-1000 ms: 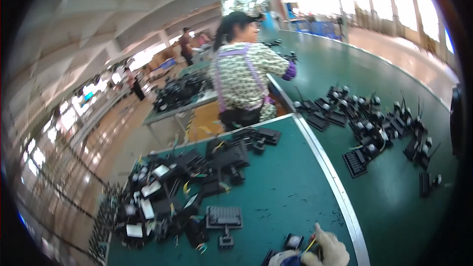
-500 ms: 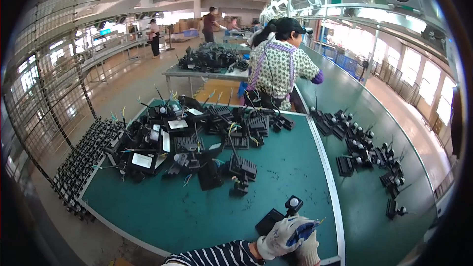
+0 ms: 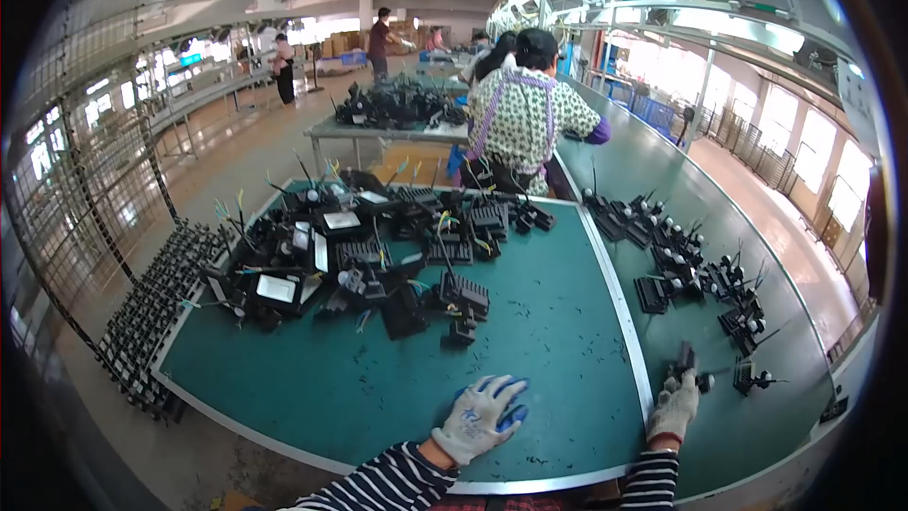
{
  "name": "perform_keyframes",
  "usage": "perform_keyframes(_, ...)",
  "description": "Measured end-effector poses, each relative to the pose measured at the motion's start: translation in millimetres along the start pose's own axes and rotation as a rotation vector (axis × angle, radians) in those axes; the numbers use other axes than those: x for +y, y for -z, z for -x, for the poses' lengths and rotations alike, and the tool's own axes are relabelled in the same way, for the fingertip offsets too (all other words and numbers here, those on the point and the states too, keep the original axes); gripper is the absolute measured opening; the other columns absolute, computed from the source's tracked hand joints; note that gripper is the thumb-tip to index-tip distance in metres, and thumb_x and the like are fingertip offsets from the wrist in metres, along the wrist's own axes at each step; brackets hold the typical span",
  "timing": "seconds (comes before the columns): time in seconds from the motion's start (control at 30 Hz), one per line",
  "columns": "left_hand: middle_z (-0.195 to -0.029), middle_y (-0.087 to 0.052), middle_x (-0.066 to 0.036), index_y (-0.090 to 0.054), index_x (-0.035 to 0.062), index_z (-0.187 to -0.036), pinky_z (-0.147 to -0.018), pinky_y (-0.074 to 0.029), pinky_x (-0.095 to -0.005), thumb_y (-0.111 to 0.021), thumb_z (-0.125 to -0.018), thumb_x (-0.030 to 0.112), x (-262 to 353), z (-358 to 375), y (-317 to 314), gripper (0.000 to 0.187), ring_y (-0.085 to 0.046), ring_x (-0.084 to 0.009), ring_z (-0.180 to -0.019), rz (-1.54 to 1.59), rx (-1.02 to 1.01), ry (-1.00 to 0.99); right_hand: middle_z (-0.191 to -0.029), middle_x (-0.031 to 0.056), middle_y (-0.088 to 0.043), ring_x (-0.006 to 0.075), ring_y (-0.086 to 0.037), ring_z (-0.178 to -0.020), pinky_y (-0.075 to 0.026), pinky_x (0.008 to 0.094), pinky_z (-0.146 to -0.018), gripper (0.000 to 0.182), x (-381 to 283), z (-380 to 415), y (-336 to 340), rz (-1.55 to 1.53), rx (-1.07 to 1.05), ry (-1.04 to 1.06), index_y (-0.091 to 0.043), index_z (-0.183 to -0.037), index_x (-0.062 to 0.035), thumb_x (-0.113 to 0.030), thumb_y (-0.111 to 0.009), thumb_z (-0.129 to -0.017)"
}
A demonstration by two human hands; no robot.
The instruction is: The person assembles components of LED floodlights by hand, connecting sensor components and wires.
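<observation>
While both gloved hands work at the near edge, the state reads as follows.

Right hand: the right hand reaches across the rail onto the belt, fingers closed around the base of a black unit. Grip: grasping the unit, which stands on the belt at 12 o'clock of the hand.

Left hand: the left hand lies flat on the table, fingers spread, released, holding nothing.

Unit position: just right of the rail, near end of the belt, at 9 o'clock of a lone small unit.

Progress, judged: one unit is being set on or taken off the belt; which one cannot be told. A row of like units already runs up the belt toward 12 o'clock. A large pile of black parts with coloured wires sits unhandled on the table, so most of the stock appears left.

Edges: the rail divides table from belt and lies under the right wrist. The table's near rim runs below both sleeves. A rack hangs off the table at 9 o'clock.

Open room: bare green surface lies between the pile and the left hand, and from 1 to 3 o'clock of it up to the rail. Belt surface below the unit is bare.

Others: a person in a patterned top stands at 12 o'clock, well apart.
</observation>
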State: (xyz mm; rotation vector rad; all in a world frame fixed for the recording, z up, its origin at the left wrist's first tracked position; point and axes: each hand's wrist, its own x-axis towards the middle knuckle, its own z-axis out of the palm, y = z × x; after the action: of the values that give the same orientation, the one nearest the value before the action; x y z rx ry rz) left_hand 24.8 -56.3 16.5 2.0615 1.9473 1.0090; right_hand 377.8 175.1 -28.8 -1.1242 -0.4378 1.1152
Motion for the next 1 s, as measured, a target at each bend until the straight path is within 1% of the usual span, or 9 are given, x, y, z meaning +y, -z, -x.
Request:
perform_keyframes(0.17,-0.139,-0.052,-0.018,-0.05,0.0159,-0.145,-0.107,-0.043,-0.0506,-0.073,-0.082,0.039,-40.8,-12.1,14.1,0.071,-0.048,-0.0398,-0.128,-0.182,0.325,0.162,-0.067,-0.0053,-0.053,0.0048,-0.04,-0.045,-0.028,0.0222,-0.036,0.022,15.2,10.9,-10.9,0.182,-0.124,0.038,-0.06,-0.097,-0.0163,-0.038,-0.058,-0.102)
perform_keyframes(0.37,-0.149,-0.046,-0.025,-0.036,0.0204,-0.156,-0.11,-0.041,-0.0511,-0.074,-0.082,0.045,-60.7,-58.7,28.3,0.088,-0.046,-0.0435,-0.134,-0.44,0.026,0.342,-0.089,0.0045,-0.069,0.0086,-0.053,-0.055,-0.043,0.0218,-0.047,0.022,-4.9,106.9,-66.7,0.526,-0.55,0.008,-0.063,-0.105,0.0001,-0.021,-0.064,-0.097)
perform_keyframes(0.43,-0.148,-0.047,-0.026,-0.035,0.0205,-0.157,-0.11,-0.042,-0.0506,-0.074,-0.082,0.045,-76.9,-71.7,19.4,0.089,-0.048,-0.0435,-0.132,-0.41,-0.066,0.384,-0.089,0.0072,-0.071,0.0117,-0.062,-0.077,-0.048,0.0228,-0.075,0.037,13.0,106.5,-67.0,0.742,-0.629,0.379,-0.064,-0.121,0.0088,-0.019,-0.066,-0.095)
perform_keyframes(0.6,-0.121,-0.062,-0.019,-0.054,0.0168,-0.144,-0.099,-0.048,-0.051,-0.076,-0.081,0.042,-90.2,-79.3,0.4,0.072,-0.06,-0.0367,-0.112,-0.399,0.049,0.27,-0.08,0.0042,-0.068,0.0138,-0.062,-0.072,-0.052,0.029,-0.071,0.031,17.4,109.6,-62.0,1.054,-0.625,0.65,-0.065,-0.118,0.005,-0.018,-0.063,-0.097)
perform_keyframes(0.7,-0.114,-0.065,-0.019,-0.057,0.0164,-0.14,-0.095,-0.05,-0.0501,-0.079,-0.079,0.035,-90.5,-78.8,-8.8,0.067,-0.063,-0.0351,-0.106,-0.019,0.246,0.12,-0.116,0.0161,-0.069,0.0233,-0.064,-0.102,-0.051,0.0365,-0.092,0.044,-3.1,121.2,-62.1,0.982,-0.747,0.36,-0.057,-0.136,0.002,-0.021,-0.061,-0.098)
perform_keyframes(0.83,-0.124,-0.065,-0.016,-0.052,0.0057,-0.144,-0.099,-0.052,-0.0417,-0.078,-0.084,0.031,-72.5,-88.2,-37.8,0.069,-0.065,-0.0277,-0.112,0.675,0.311,0.077,-0.108,0.0108,-0.065,0.0159,-0.061,-0.099,-0.052,0.0286,-0.085,0.042,-7.2,124.0,-81.2,0.695,-0.786,0.092,-0.055,-0.133,0.0009,-0.008,-0.067,-0.093)
perform_keyframes(0.87,-0.101,-0.072,-0.007,-0.063,-0.0001,-0.117,-0.078,-0.056,-0.0344,-0.063,-0.094,0.011,-26.9,-105.6,-38.3,0.026,-0.068,-0.0194,-0.085,0.866,0.522,0.032,-0.109,0.0107,-0.065,0.0161,-0.061,-0.1,-0.052,0.0288,-0.086,0.043,-9.1,126.4,-89.2,0.659,-0.816,0.125,-0.054,-0.133,0.0012,-0.007,-0.067,-0.093)
perform_keyframes(0.97,-0.098,-0.07,-0.006,-0.062,-0.0021,-0.122,-0.077,-0.055,-0.0309,-0.059,-0.098,0.012,5.0,-109.6,-20.8,0.028,-0.066,-0.0168,-0.082,1.633,0.12,0.439,-0.111,0.0101,-0.064,0.0169,-0.062,-0.102,-0.053,0.0295,-0.087,0.048,-27.7,141.0,-120.5,0.569,-0.913,0.201,-0.051,-0.134,0.0021,-0.003,-0.069,-0.091)
perform_keyframes(1.0,-0.098,-0.069,-0.006,-0.06,-0.0021,-0.125,-0.077,-0.055,-0.0307,-0.06,-0.098,0.015,-18.9,-114.4,-43.6,0.032,-0.066,-0.0164,-0.083,1.4,0.153,0.113,-0.112,0.0099,-0.064,0.0171,-0.062,-0.103,-0.053,0.0297,-0.088,0.049,-31.9,143.1,-130.0,0.541,-0.949,0.224,-0.05,-0.135,0.0024,-0.001,-0.069,-0.09)
